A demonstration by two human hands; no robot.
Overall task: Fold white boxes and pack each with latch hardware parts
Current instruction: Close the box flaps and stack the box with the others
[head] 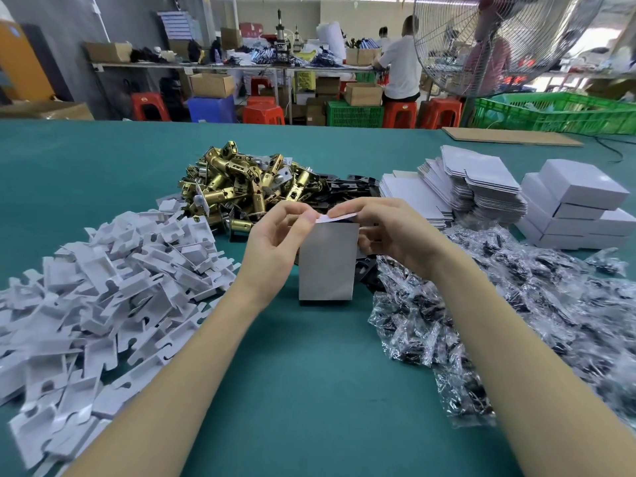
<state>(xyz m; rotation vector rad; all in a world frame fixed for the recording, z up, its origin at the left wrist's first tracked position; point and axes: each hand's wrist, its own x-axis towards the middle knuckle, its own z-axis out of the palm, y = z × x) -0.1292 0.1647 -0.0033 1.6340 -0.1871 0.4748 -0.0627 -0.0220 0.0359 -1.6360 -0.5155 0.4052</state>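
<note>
The left hand and the right hand meet at the centre of the frame over a white box that stands upright on the green desk. Both hands pinch the box's top flap between thumb and fingertips, the left at the flap's left end, the right with fingers curled over its right side. The box's grey-shaded front panel faces the camera, and its bottom edge rests on the desk.

Left of the box, filling the lower left of the frame, lies a heap of white cardboard inserts. Behind the hands, at upper centre, is a pile of brass latch bolts, with black strike plates just to its right. At the right of the frame a spread of small clear bags of screws reaches from the box toward the lower right edge. Above them sit stacks of flat unfolded boxes, and at the far right a stack of finished white boxes. A large metal fan stands at upper right beyond the desk.
</note>
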